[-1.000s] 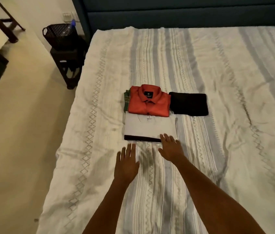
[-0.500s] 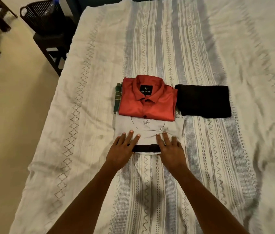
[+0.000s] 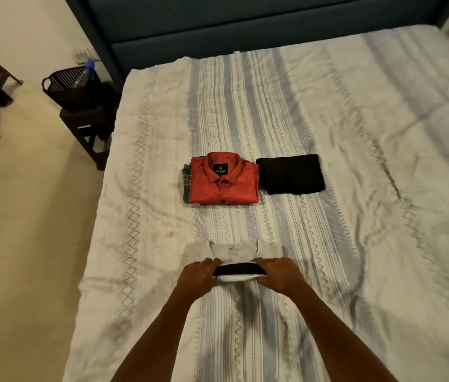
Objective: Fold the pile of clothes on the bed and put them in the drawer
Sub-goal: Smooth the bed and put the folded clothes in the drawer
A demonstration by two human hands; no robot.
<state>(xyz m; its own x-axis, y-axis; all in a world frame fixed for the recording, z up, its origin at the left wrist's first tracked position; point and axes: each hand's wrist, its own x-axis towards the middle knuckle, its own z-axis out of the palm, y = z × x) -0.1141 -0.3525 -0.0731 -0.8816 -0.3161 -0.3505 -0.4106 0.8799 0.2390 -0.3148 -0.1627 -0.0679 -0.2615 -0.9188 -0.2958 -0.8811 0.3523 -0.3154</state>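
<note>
1. Left hand (image 3: pixel 200 277): fingers curled around the left end of the folded white T-shirt (image 3: pixel 234 253), gripping it at its near edge.
2. Right hand (image 3: pixel 280 274): fingers curled around the right end of the same garment, gripping it.
3. Folded white T-shirt: held between both hands over the near-centre of the bed (image 3: pixel 355 161). A dark band runs along its near edge between the hands. Whether it rests on the cover or is raised just clear of it cannot be told; the area is blurred.
4. Folded red shirt (image 3: pixel 223 179): lies at mid-bed, collar toward the headboard (image 3: pixel 245 23), well apart from the white T-shirt.
5. Green checked garment (image 3: pixel 186 183): lies under the red shirt, showing only along its left side.
6. Folded black garment (image 3: pixel 291 174): lies just beside the red shirt on its right; contact between them cannot be confirmed.
7. Dark basket (image 3: pixel 71 86): stands on a dark stool (image 3: pixel 88 125) at the bed's left side, with a plastic bottle (image 3: pixel 84 74) in it.
</note>
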